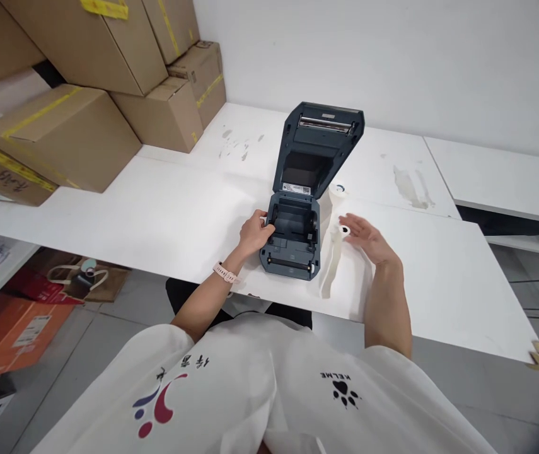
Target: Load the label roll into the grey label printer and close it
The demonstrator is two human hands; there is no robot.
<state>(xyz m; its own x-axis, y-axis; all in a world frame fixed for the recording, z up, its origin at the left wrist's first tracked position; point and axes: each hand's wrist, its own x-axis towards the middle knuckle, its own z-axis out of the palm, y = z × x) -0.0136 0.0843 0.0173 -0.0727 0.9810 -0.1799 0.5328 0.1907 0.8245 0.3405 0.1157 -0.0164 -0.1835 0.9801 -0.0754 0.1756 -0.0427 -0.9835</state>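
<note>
A dark grey label printer [297,233] stands on the white table [156,214] with its lid [319,148] flipped up and its paper bay bare. My left hand [254,232] grips the printer's left side, fingers curled over the rim. My right hand [368,238] hovers just right of the printer, fingers spread, beside a small white roll core [343,229]. A strip of white label paper [331,265] trails from there toward the table's front edge. A second white roll [338,190] lies behind it, next to the lid.
Stacked cardboard boxes [84,82] with yellow tape fill the table's back left. Another white table [500,176] adjoins at the right. Under the table on the left lie an orange box [9,328] and a bag [80,280].
</note>
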